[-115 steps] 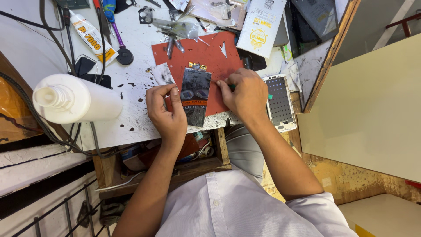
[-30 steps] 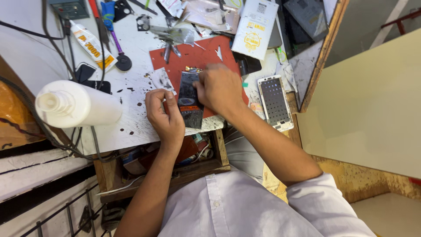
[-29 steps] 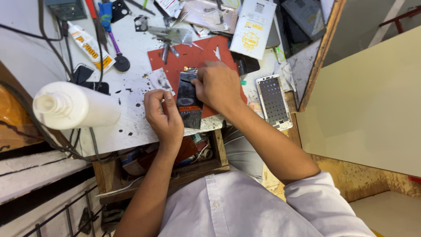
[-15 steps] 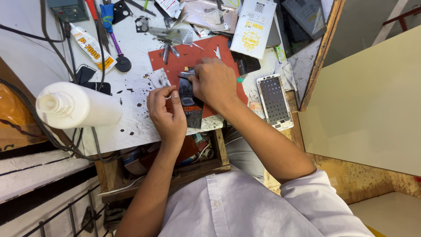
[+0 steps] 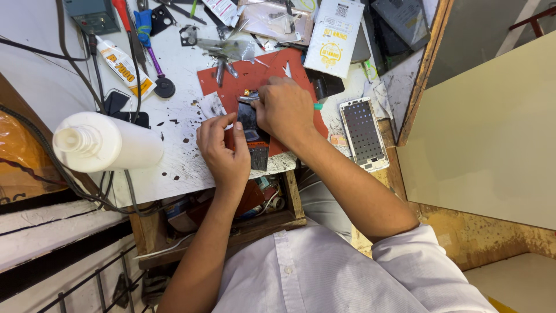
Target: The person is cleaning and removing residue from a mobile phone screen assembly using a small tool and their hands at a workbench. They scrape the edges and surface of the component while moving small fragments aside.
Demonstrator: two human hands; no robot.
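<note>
We see the left hand pinching the side of a dark phone part that lies on the red mat near the front edge of the white table; the right hand presses down on its top end; a white bottle lies by the left edge

Far edge of desk blocked: screwdrivers, glue tube, tweezers, white packet crowded together. Left edge obstructed by large white bottle and trailing cables. Right corner taken by phone frame. Open passage only along near edge, between bottle and left hand.
</note>
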